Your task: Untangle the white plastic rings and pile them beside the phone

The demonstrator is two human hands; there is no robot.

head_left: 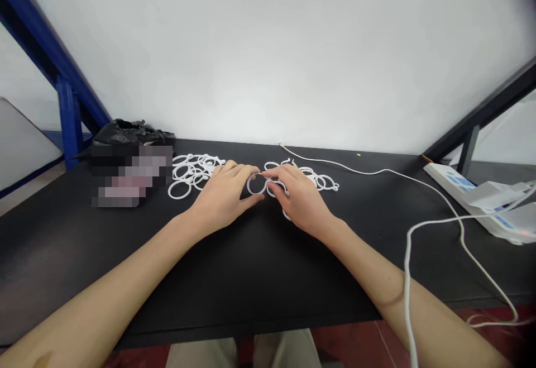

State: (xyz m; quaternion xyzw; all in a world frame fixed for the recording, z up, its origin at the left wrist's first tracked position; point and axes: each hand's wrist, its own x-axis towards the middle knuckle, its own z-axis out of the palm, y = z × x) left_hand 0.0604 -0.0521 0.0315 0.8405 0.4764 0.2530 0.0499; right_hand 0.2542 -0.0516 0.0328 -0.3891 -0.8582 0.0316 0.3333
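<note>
A white plastic ring (248,187) is held upright over the black table (234,278). My left hand (221,195) grips it from the left, with the fingers at its top and the thumb at its lower edge. My right hand (305,197) pinches at the ring's right side with its fingertips, which partly hide what they grip. A pile of similar white rings (189,180) lies beside my left hand. More white rings (325,188) lie behind and under my right hand, some partly covered by it.
A black plastic bag (121,132) and a pixelated area are at the left. A white cable (368,173) crosses the table, and another length hangs over my right forearm. White packaging with blue print (456,181) lies at the right edge. A pale wall (268,55) stands behind.
</note>
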